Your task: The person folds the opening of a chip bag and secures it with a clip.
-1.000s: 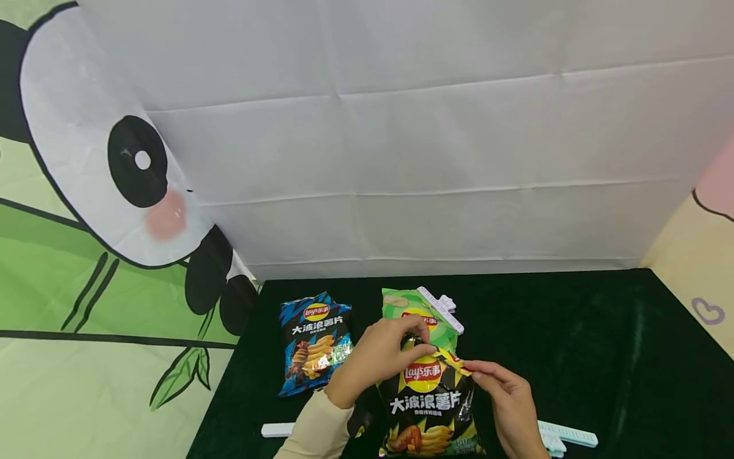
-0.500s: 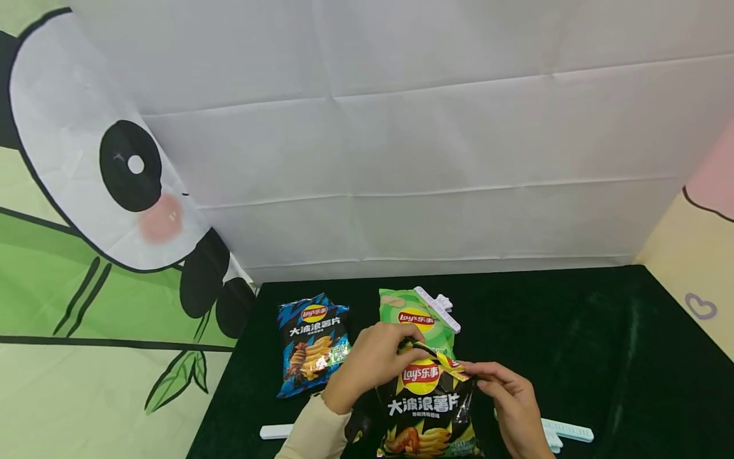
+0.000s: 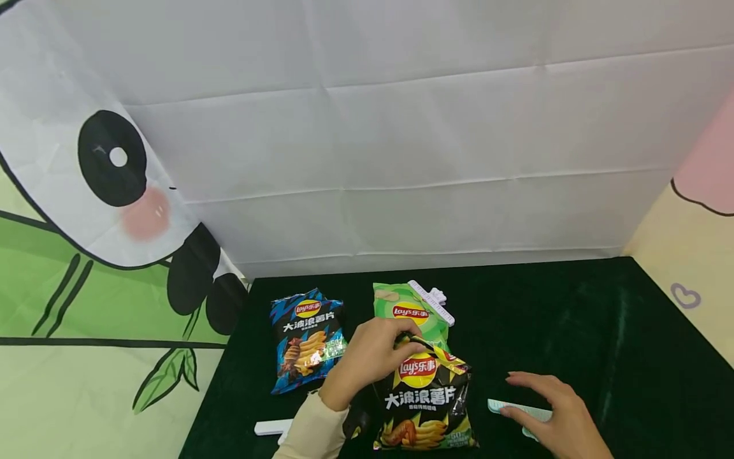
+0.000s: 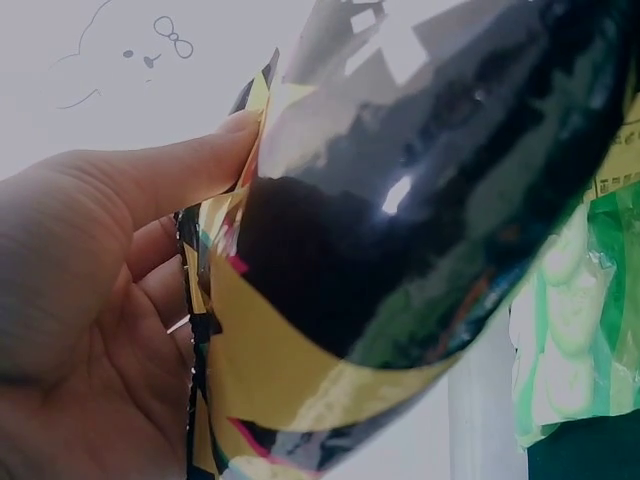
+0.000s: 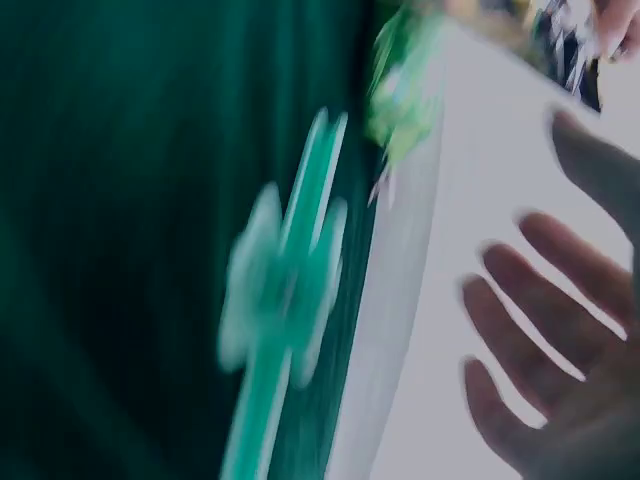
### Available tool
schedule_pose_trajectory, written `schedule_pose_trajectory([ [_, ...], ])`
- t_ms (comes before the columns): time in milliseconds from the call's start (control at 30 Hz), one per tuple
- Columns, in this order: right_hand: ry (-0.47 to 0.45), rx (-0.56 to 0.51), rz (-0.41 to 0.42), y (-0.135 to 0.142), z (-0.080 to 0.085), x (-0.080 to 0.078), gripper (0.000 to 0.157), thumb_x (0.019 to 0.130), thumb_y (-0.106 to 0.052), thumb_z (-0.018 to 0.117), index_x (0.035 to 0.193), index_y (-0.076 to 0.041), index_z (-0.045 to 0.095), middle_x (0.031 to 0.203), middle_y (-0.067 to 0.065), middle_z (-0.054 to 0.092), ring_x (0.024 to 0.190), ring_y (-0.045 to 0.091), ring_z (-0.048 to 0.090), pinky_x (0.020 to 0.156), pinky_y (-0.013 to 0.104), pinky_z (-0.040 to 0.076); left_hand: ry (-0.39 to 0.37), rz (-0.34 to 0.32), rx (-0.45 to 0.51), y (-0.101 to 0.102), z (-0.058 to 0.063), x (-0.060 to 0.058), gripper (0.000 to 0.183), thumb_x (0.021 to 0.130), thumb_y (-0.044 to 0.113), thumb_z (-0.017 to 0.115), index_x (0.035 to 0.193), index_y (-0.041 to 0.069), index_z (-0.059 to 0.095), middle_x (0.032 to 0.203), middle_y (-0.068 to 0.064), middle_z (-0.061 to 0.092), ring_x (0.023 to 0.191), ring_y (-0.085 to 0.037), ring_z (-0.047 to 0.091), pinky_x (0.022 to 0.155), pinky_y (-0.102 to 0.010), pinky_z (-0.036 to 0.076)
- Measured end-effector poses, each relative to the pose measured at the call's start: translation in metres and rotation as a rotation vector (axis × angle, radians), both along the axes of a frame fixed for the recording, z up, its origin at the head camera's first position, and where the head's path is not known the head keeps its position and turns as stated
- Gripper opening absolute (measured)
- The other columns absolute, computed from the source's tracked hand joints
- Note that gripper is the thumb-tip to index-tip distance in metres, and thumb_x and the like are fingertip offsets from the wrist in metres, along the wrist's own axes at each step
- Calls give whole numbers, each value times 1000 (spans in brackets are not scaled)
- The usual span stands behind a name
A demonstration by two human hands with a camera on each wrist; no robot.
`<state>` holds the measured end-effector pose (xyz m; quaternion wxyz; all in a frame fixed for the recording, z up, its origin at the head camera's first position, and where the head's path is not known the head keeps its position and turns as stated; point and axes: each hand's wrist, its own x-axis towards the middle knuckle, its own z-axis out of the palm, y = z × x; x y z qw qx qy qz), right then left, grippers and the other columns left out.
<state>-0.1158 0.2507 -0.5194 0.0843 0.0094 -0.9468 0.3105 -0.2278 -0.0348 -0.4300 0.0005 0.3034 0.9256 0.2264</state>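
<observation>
My left hand pinches the upper left edge of a black Lay's potato chip bag, whose top edge is folded over. The left wrist view shows the thumb on the near side of the bag, with the other fingers behind it. My right hand is apart from the bag, its thumb and fingers spread. It is beside a pale teal bag clip on the table and partly covers it. In the right wrist view the same clip looks blurred, and the fingers are extended with nothing between them.
Behind the black bag lies a green chip bag with a whitish clip across its corner. A blue chip bag lies to the left. Another white clip is partly under my left forearm. Dark green cloth covers the table.
My right hand has let go of the folded top of the black bag and moved right to the teal clip. The left hand keeps its hold. The head view has shifted slightly.
</observation>
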Motion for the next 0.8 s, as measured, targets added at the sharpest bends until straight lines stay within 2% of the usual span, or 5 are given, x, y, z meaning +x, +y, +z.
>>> schedule_pose_trajectory([
  [167,36,198,221,29,-14,0,60,64,-59,76,113,-27,64,114,-9,66,95,9,60,74,29,50,3,-5,-5,-1,1,0,20,86,48,63,96,31,69,81,13,69,55,-2,41,52,-17,33],
  [333,8,209,357,45,-23,-4,63,66,-60,75,116,-23,63,114,-2,67,93,4,59,68,22,48,3,-13,2,-1,1,0,20,87,48,62,96,31,69,84,12,70,55,-2,42,53,-17,33],
  [467,-102,210,391,52,-23,-5,58,69,-52,77,116,-21,62,112,-3,66,90,2,58,66,20,46,-2,-11,3,-2,0,-1,20,87,48,62,96,31,69,87,12,71,60,-1,46,56,-16,36],
  [633,-258,173,353,55,-24,-5,43,78,-41,72,114,-21,61,101,-6,65,81,-2,57,63,18,44,-9,-9,3,-2,-1,-1,21,86,48,63,96,31,69,90,11,71,63,-1,48,58,-16,38],
  [800,-152,129,295,51,-23,-6,20,85,-22,68,102,-23,56,94,-10,66,79,-7,57,61,18,47,-11,-5,7,-2,0,-1,20,86,47,64,95,30,69,91,11,71,63,-1,48,58,-17,38],
])
